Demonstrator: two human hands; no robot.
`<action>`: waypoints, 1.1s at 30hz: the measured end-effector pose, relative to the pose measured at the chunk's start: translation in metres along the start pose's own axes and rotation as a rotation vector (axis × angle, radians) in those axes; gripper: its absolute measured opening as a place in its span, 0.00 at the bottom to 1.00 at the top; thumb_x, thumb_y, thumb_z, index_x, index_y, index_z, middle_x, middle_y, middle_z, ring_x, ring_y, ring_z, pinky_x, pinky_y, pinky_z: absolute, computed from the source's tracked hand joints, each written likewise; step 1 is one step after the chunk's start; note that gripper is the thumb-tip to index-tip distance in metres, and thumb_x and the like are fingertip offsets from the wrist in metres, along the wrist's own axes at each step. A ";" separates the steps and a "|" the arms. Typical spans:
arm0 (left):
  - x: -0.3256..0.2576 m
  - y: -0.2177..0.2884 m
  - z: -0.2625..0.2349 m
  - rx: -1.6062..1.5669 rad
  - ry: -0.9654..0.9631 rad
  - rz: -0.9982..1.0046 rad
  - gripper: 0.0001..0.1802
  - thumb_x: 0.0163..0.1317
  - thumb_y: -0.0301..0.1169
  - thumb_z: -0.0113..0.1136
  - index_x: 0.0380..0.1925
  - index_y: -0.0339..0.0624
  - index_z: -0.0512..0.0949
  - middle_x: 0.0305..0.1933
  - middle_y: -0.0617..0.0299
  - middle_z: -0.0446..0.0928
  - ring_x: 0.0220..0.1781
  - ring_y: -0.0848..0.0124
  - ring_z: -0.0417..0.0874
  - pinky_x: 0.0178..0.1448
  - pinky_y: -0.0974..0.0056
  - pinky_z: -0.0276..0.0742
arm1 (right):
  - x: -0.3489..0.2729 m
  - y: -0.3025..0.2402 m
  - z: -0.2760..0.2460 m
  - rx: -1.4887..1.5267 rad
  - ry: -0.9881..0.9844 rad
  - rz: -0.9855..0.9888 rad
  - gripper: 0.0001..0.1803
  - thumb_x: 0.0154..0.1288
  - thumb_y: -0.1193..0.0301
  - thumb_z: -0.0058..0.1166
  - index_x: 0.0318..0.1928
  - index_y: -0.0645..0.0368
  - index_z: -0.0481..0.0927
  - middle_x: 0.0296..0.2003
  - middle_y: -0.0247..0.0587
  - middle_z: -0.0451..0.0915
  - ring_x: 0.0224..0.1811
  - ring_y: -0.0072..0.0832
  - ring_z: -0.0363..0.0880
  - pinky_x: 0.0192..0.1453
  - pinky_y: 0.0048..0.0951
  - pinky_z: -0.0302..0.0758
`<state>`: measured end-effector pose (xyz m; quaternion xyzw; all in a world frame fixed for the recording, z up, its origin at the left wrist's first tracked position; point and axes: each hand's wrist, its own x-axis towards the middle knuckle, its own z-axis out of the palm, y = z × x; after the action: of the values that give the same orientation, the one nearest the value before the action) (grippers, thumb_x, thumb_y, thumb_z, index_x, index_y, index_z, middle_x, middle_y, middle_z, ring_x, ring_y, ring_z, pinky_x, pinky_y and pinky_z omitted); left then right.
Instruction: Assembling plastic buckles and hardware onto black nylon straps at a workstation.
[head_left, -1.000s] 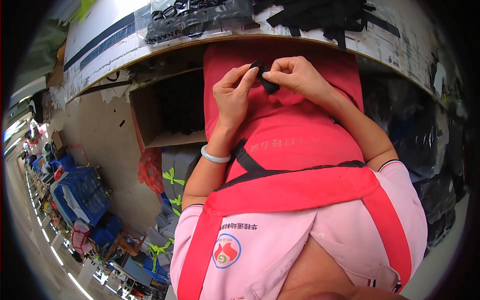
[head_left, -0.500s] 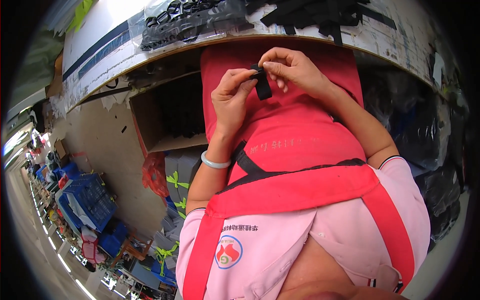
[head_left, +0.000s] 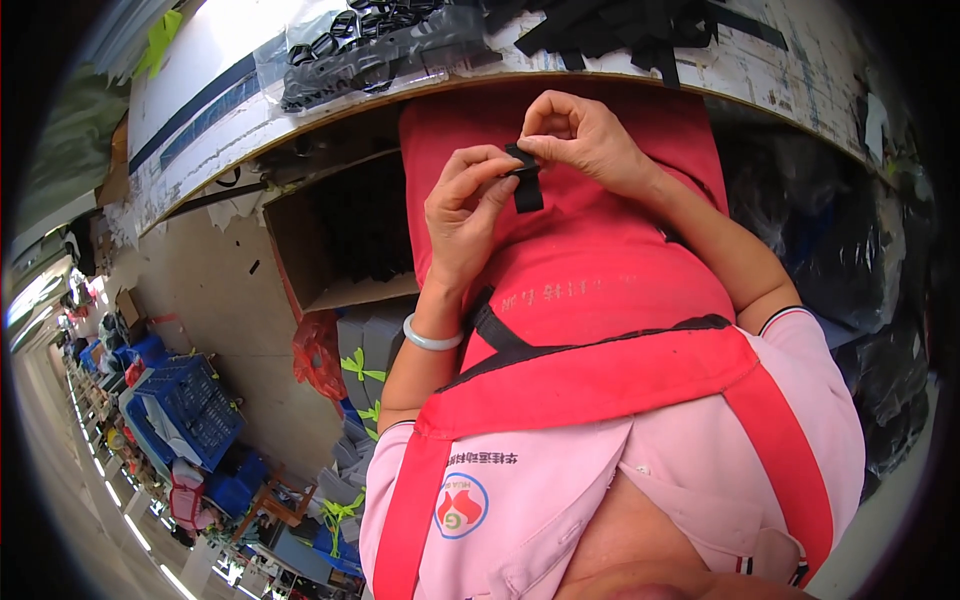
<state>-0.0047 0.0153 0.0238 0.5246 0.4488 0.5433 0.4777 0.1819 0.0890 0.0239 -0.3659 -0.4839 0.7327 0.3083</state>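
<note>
Over my red apron, both hands meet at a short black webbing strap. My left hand pinches it between thumb and fingers at mid-length, where a small dark piece, perhaps a buckle, is mostly hidden by the fingertips. The strap's lower end hangs free below that pinch. At the upper end, the thumb and forefinger of my right hand are pinched together on the strap's tip. On the table edge ahead lie black plastic buckles in a clear bag and a pile of black straps.
The worn white table curves across the front. Under it, to the left, stands an open cardboard box with dark contents. A red plastic bag and blue crates are further left. Black plastic bags sit at the right.
The strap has moved slightly nearer to me and hangs straighter. My right fingers have closed in at its upper end, and the left hand keeps its pinch.
</note>
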 end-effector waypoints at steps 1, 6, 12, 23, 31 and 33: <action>-0.002 0.003 -0.003 -0.001 -0.031 -0.043 0.11 0.58 0.13 0.60 0.40 0.34 0.82 0.43 0.61 0.76 0.42 0.75 0.78 0.46 0.74 0.74 | 0.003 0.003 0.002 0.001 -0.010 -0.005 0.06 0.65 0.73 0.60 0.38 0.61 0.77 0.29 0.29 0.78 0.35 0.14 0.76 0.40 0.17 0.74; -0.014 0.028 -0.048 0.200 -0.204 -0.219 0.09 0.59 0.15 0.59 0.39 0.32 0.81 0.38 0.61 0.78 0.36 0.76 0.80 0.39 0.74 0.75 | 0.016 0.025 0.013 -0.126 -0.154 0.128 0.07 0.66 0.74 0.58 0.40 0.59 0.74 0.33 0.32 0.79 0.32 0.16 0.77 0.34 0.19 0.76; -0.041 0.047 -0.141 0.717 0.148 -0.385 0.19 0.58 0.19 0.63 0.52 0.36 0.78 0.50 0.59 0.76 0.39 0.76 0.80 0.42 0.73 0.77 | 0.019 0.034 0.021 -0.101 -0.372 0.236 0.10 0.69 0.69 0.54 0.45 0.62 0.76 0.31 0.35 0.79 0.28 0.18 0.78 0.32 0.20 0.77; 0.219 0.006 -0.087 1.093 0.074 0.206 0.34 0.59 0.44 0.63 0.62 0.40 0.69 0.64 0.40 0.67 0.65 0.46 0.70 0.66 0.52 0.66 | 0.025 0.051 -0.001 -0.168 -0.199 0.321 0.07 0.69 0.71 0.50 0.41 0.62 0.78 0.29 0.33 0.79 0.26 0.18 0.77 0.27 0.21 0.76; 0.278 -0.046 -0.031 1.278 -0.095 0.115 0.31 0.60 0.51 0.58 0.61 0.51 0.71 0.62 0.46 0.69 0.68 0.49 0.64 0.67 0.41 0.57 | 0.027 0.058 -0.021 -0.205 -0.128 0.283 0.08 0.68 0.71 0.51 0.40 0.63 0.79 0.27 0.33 0.78 0.24 0.18 0.76 0.26 0.21 0.76; 0.272 -0.049 -0.027 1.246 -0.032 0.256 0.24 0.60 0.45 0.60 0.54 0.49 0.75 0.54 0.49 0.74 0.60 0.50 0.72 0.60 0.44 0.67 | 0.029 0.057 -0.023 -0.214 -0.133 0.300 0.08 0.68 0.71 0.52 0.40 0.63 0.79 0.27 0.33 0.78 0.24 0.17 0.76 0.26 0.21 0.76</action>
<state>-0.0276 0.2922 0.0122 0.7617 0.6072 0.2252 0.0210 0.1797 0.1037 -0.0421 -0.4153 -0.5185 0.7374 0.1224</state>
